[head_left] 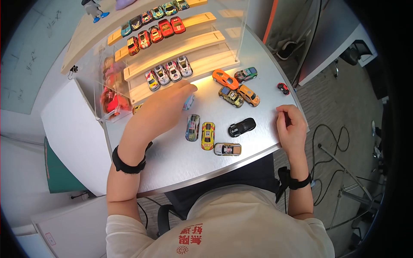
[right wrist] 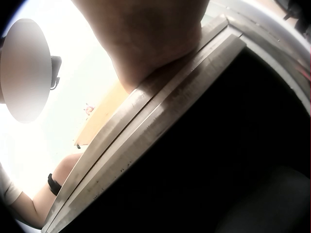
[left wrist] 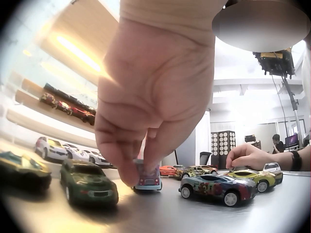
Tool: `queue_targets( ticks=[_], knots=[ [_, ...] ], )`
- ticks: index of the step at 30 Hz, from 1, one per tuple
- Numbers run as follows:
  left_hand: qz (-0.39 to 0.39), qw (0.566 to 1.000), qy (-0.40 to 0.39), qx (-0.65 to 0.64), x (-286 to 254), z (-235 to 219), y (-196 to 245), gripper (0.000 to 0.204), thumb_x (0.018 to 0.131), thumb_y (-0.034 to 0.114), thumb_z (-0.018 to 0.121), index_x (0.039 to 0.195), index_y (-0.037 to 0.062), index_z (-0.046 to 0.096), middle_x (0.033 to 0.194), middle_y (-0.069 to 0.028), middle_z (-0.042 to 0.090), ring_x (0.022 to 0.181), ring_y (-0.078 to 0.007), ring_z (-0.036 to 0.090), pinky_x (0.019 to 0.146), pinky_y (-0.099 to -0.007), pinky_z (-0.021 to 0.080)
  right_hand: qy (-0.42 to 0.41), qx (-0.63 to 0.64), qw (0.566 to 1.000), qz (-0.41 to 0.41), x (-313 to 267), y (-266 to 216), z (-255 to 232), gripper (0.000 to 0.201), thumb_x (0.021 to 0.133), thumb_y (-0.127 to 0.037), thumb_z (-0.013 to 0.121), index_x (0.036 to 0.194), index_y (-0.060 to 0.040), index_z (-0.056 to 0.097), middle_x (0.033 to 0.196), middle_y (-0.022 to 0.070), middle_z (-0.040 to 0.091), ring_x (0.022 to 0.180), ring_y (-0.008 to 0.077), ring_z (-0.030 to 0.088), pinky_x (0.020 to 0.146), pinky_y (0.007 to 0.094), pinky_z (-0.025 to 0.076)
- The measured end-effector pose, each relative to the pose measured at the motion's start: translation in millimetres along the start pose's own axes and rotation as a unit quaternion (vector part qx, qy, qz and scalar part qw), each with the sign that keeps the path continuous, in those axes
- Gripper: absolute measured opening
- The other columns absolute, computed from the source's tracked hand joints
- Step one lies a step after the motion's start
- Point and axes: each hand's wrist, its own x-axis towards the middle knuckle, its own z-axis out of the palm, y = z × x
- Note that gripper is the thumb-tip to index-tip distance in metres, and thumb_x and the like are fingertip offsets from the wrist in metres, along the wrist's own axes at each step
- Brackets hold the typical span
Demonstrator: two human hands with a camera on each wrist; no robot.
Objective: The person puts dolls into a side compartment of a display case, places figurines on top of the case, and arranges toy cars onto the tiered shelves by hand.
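Observation:
My left hand point(head_left: 161, 105) reaches over the table at the front of a display rack and pinches a small light blue toy car point(head_left: 189, 102) between thumb and fingers. The left wrist view shows the back of that car point(left wrist: 147, 182) low at the tabletop, its upper part covered by the fingers. A dark green toy car point(left wrist: 90, 184) stands beside the hand there, and a blue-and-red patterned car point(left wrist: 216, 189) on the other side. My right hand point(head_left: 292, 127) rests at the table's right edge, fingers loosely curled, holding nothing.
Wooden shelves point(head_left: 176, 51) in a clear case carry rows of toy cars; white patterned ones point(head_left: 173, 71) line a lower shelf. An orange car point(head_left: 225, 79), a black car point(head_left: 241, 127), a yellow car point(head_left: 208, 136) and several others lie on the table. A tiny red car point(head_left: 283, 88) sits near the right edge.

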Motion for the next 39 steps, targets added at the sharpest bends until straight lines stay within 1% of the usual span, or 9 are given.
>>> queue_targets(
  ticks=[2,4,5,7,11,13,20,32,39],
  knots=[
    [0.020,1.000,0.014,-0.006,0.7,-0.4,0.5,0.037,0.095,0.005,0.066,0.132,0.0020,0.061,0.132,-0.0165,0.066,0.114,-0.0390,0.068,0.097,-0.0457,0.055,0.001,-0.001,1.000,-0.001,0.2,-0.4,-0.1,0.009,0.093,-0.002,0.065,0.099,-0.0031,0.071,0.087,0.0102,0.067,0.074,0.0224,0.066,0.067,0.0315,0.051],
    [-0.034,0.999,0.003,-0.004,2.0,-1.6,4.8,0.039,0.096,0.007,0.066,0.134,0.0016,0.060,0.132,-0.0169,0.067,0.114,-0.0389,0.068,0.096,-0.0452,0.055,-0.003,-0.002,1.000,0.001,0.1,-1.4,-0.8,0.009,0.093,-0.002,0.065,0.099,-0.0032,0.071,0.086,0.0101,0.067,0.073,0.0223,0.066,0.067,0.0315,0.051],
    [-0.034,0.999,0.003,-0.003,2.8,-0.7,6.3,0.039,0.096,0.007,0.066,0.134,0.0016,0.060,0.132,-0.0169,0.067,0.114,-0.0389,0.068,0.096,-0.0452,0.055,-0.002,-0.002,1.000,0.002,0.1,-1.5,-0.9,0.009,0.093,-0.002,0.065,0.099,-0.0032,0.071,0.086,0.0101,0.067,0.073,0.0223,0.066,0.067,0.0315,0.051],
    [-0.098,0.995,0.000,0.037,4.6,1.2,8.1,0.038,0.096,0.008,0.066,0.133,0.0007,0.060,0.128,-0.0169,0.068,0.112,-0.0387,0.068,0.094,-0.0450,0.055,-0.001,0.001,1.000,0.003,0.4,-1.6,-0.7,0.009,0.092,-0.002,0.066,0.099,-0.0032,0.071,0.086,0.0100,0.067,0.072,0.0222,0.065,0.066,0.0315,0.051],
    [-0.103,0.994,-0.017,0.032,4.0,1.1,2.6,0.036,0.096,0.009,0.068,0.130,0.0018,0.061,0.122,-0.0164,0.069,0.110,-0.0385,0.069,0.093,-0.0449,0.056,0.000,0.004,1.000,0.008,0.0,-1.3,-0.1,0.009,0.092,-0.002,0.066,0.099,-0.0033,0.071,0.086,0.0102,0.067,0.072,0.0225,0.066,0.066,0.0318,0.051],
    [-0.057,0.998,-0.014,0.022,1.5,0.0,-0.1,0.031,0.095,0.007,0.068,0.126,0.0029,0.063,0.120,-0.0157,0.068,0.110,-0.0383,0.068,0.093,-0.0446,0.055,-0.001,0.004,1.000,0.006,0.0,0.0,0.2,0.009,0.092,-0.002,0.066,0.098,-0.0033,0.071,0.087,0.0103,0.068,0.073,0.0230,0.066,0.067,0.0320,0.052],
    [-0.048,0.999,-0.013,0.003,1.2,1.3,-3.8,0.029,0.093,0.000,0.067,0.122,0.0027,0.064,0.120,-0.0135,0.068,0.112,-0.0372,0.067,0.095,-0.0433,0.055,0.000,0.004,1.000,0.003,0.2,-1.9,-0.3,0.008,0.092,-0.002,0.066,0.098,-0.0032,0.071,0.088,0.0104,0.068,0.074,0.0233,0.067,0.067,0.0321,0.052],
    [-0.085,0.995,-0.040,0.030,-3.0,-11.6,13.2,0.041,0.091,0.013,0.078,0.128,0.0044,0.063,0.120,-0.0172,0.069,0.110,-0.0387,0.068,0.093,-0.0453,0.055,-0.004,0.004,1.000,0.004,-0.1,0.2,0.2,0.009,0.092,-0.002,0.065,0.099,-0.0034,0.071,0.088,0.0100,0.068,0.073,0.0227,0.066,0.067,0.0317,0.051],
    [-0.072,0.996,-0.050,0.034,-3.2,-9.2,5.8,0.042,0.090,0.001,0.069,0.131,0.0057,0.064,0.120,-0.0166,0.069,0.111,-0.0391,0.068,0.095,-0.0462,0.055,-0.006,0.003,1.000,0.008,0.1,0.0,0.1,0.009,0.093,-0.003,0.065,0.099,-0.0037,0.071,0.088,0.0103,0.068,0.073,0.0229,0.066,0.067,0.0321,0.051]
  ],
)
